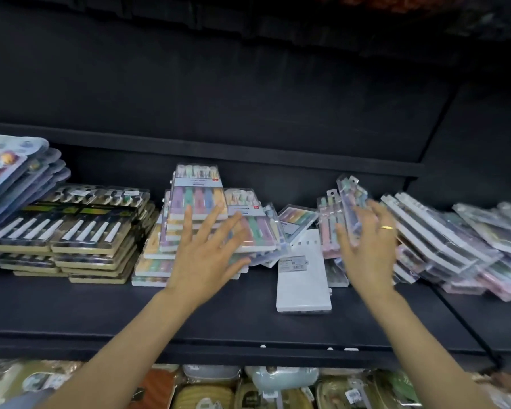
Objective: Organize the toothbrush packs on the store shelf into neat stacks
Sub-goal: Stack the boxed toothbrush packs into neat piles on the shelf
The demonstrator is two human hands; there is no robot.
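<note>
1. Both hands reach in over the shelf: left hand spread flat, fingers resting on the pastel stack; right hand wide too, fingers against a tilted pack, holding nothing.
2. Pastel stack looks roughly squared, top packs askew.
3. Loose packs and a face-down pack lie between.
4. Right-hand heap slumps; I'd say most work remains.

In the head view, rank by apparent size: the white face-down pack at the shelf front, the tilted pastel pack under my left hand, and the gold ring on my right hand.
1. White face-down pack; nearest the camera, which may flatter it.
2. Tilted pastel pack; partly hidden by the left hand, so its rank against the first is unsure.
3. Gold ring on the right hand, clearly smallest.
</note>
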